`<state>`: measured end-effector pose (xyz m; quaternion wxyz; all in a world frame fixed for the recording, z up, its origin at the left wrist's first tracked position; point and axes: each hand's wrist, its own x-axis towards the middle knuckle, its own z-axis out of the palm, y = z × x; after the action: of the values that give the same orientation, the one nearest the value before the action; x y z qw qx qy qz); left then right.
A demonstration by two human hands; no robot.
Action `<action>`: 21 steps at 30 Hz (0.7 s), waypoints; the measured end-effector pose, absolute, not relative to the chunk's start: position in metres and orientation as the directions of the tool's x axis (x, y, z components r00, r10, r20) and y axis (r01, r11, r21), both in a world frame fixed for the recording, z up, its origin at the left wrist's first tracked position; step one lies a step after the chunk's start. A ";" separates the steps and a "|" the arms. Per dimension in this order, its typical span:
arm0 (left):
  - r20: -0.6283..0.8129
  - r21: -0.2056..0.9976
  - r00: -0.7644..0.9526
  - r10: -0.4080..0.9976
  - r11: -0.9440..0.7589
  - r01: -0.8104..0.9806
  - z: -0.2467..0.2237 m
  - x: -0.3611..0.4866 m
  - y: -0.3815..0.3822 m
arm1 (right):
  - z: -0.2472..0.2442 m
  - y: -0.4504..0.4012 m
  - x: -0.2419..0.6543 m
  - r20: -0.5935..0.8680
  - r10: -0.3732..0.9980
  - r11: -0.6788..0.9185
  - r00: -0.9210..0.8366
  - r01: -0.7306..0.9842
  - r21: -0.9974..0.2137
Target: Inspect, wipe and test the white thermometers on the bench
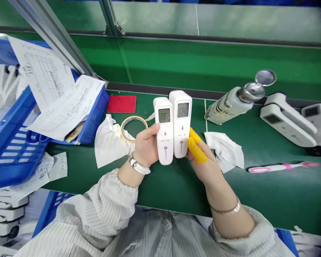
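Observation:
Two white infrared thermometers are held upright side by side above the green bench, screens facing me. My left hand [147, 144] is closed round the left thermometer [165, 146], its thumb on the casing edge near the button. The right thermometer [181, 137] sits in my right hand [202, 160], which wears yellow finger cots [197, 151] on the thumb and a finger. Both displays are lit with similar characters. The fingers behind the casings are hidden. Close to my left hand lie a roll of tape [134, 119] and a white cloth [109, 142].
At right stand a white bottle [228, 107] with its metal lid up, a crumpled cloth [226, 150], a pink-white toothbrush [280, 167] and more thermometers [286, 125]. A red card [121, 104] lies at the back. Papers [50, 82] cover blue bins [96, 117] at left, beside a metal post [61, 39].

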<state>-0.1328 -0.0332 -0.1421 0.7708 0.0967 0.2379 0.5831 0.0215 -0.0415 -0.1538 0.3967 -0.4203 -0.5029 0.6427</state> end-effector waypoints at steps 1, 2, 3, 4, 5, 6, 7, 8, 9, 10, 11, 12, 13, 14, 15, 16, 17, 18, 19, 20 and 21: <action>-0.251 0.410 0.235 0.939 0.324 -0.853 -0.144 -0.133 -0.032 | -0.156 -0.040 0.023 -0.174 0.923 -0.214 -0.343 -0.084 -0.973; -0.251 0.395 0.257 0.933 0.341 -0.853 -0.145 -0.133 -0.032 | -0.156 -0.039 0.024 -0.198 0.916 -0.243 -0.350 -0.089 -0.966; -0.251 0.384 0.270 0.930 0.352 -0.854 -0.146 -0.133 -0.032 | -0.156 -0.039 0.025 -0.211 0.913 -0.261 -0.349 -0.105 -0.960; -0.254 0.377 0.275 0.927 0.357 -0.854 -0.146 -0.133 -0.033 | -0.154 -0.039 0.025 -0.221 0.909 -0.278 -0.353 -0.119 -0.953; -0.255 0.373 0.283 0.925 0.364 -0.853 -0.146 -0.133 -0.033 | -0.153 -0.040 0.024 -0.228 0.904 -0.290 -0.361 -0.128 -0.948; -0.252 0.370 0.291 0.923 0.369 -0.852 -0.145 -0.132 -0.034 | -0.151 -0.040 0.024 -0.229 0.900 -0.294 -0.372 -0.128 -0.947; -0.244 0.367 0.300 0.922 0.374 -0.852 -0.145 -0.132 -0.034 | -0.149 -0.040 0.024 -0.225 0.896 -0.286 -0.383 -0.111 -0.952; -0.232 0.365 0.309 0.923 0.377 -0.851 -0.144 -0.131 -0.034 | -0.148 -0.040 0.025 -0.221 0.893 -0.263 -0.393 -0.057 -0.963; -0.215 0.365 0.315 0.924 0.375 -0.852 -0.143 -0.131 -0.034 | -0.148 -0.039 0.026 -0.216 0.893 -0.224 -0.395 0.024 -0.974; -0.199 0.368 0.318 0.927 0.371 -0.852 -0.141 -0.131 -0.033 | -0.148 -0.037 0.028 -0.208 0.900 -0.177 -0.382 0.116 -0.977; -0.190 0.380 0.315 0.930 0.366 -0.850 -0.139 -0.131 -0.032 | -0.148 -0.035 0.032 -0.195 0.913 -0.127 -0.359 0.203 -0.971; -0.192 0.397 0.308 0.932 0.360 -0.844 -0.138 -0.131 -0.032 | -0.150 -0.032 0.036 -0.180 0.927 -0.086 -0.330 0.279 -0.956; -0.201 0.418 0.297 0.934 0.356 -0.836 -0.136 -0.132 -0.031 | -0.151 -0.030 0.041 -0.164 0.940 -0.056 -0.299 0.339 -0.939; -0.212 0.443 0.272 0.939 0.341 -0.829 -0.134 -0.132 -0.030 | -0.153 -0.027 0.045 -0.149 0.952 -0.036 -0.266 0.387 -0.922; -0.219 0.468 0.239 0.946 0.316 -0.825 -0.133 -0.134 -0.030 | -0.156 -0.025 0.050 -0.132 0.964 -0.020 -0.230 0.433 -0.901; -0.217 0.492 0.201 0.955 0.285 -0.822 -0.131 -0.135 -0.030 | -0.158 -0.023 0.054 -0.114 0.974 -0.004 -0.194 0.494 -0.870; -0.203 0.517 0.165 0.965 0.249 -0.819 -0.129 -0.138 -0.030 | -0.161 -0.021 0.057 -0.093 0.983 0.012 -0.158 0.560 -0.829; -0.181 0.544 0.132 0.975 0.211 -0.812 -0.127 -0.141 -0.031 | -0.164 -0.020 0.060 -0.070 0.990 0.024 -0.126 0.620 -0.784; -0.152 0.574 0.104 0.983 0.173 -0.800 -0.124 -0.144 -0.033 | -0.168 -0.019 0.062 -0.047 0.994 0.035 -0.104 0.668 -0.743; -0.117 0.605 0.081 0.990 0.136 -0.785 -0.122 -0.149 -0.034 | -0.171 -0.018 0.064 -0.014 0.995 0.063 -0.101 0.716 -0.696; -0.081 0.633 0.058 0.995 0.096 -0.768 -0.120 -0.154 -0.036 | -0.175 -0.017 0.065 0.024 0.993 0.104 -0.116 0.759 -0.643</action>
<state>-0.1538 -0.0363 -0.1196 0.6936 0.2192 0.2590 0.6355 0.0652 -0.0170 -0.1749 0.2358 -0.6215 -0.7046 0.2483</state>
